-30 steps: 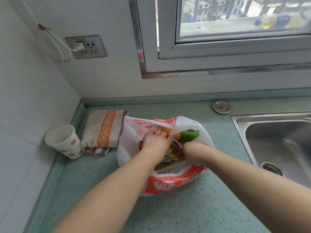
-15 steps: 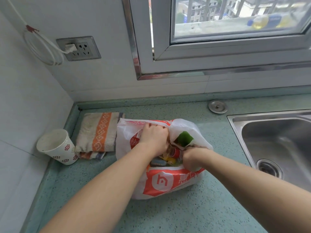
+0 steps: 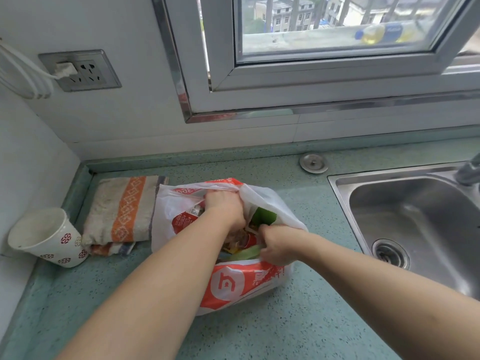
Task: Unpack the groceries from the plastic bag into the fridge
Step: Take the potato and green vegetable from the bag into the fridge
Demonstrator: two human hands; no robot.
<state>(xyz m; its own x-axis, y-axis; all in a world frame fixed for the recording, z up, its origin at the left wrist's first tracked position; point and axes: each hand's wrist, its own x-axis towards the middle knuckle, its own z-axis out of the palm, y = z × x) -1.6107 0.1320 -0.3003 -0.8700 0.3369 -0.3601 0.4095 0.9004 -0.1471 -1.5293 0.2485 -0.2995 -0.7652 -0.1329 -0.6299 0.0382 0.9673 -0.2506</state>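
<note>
Both grips inside plastic bag (image 3: 233,284), orange-white print, writing unreadable, on counter (image 3: 311,333)

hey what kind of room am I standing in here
Most likely a home kitchen: a stainless steel sink set into a green speckled countertop, a folded striped dish towel, and a white-and-orange plastic grocery bag being unpacked.

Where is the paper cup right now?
The paper cup stands tilted at the counter's far-left edge against the wall, beside the folded towel.
</note>
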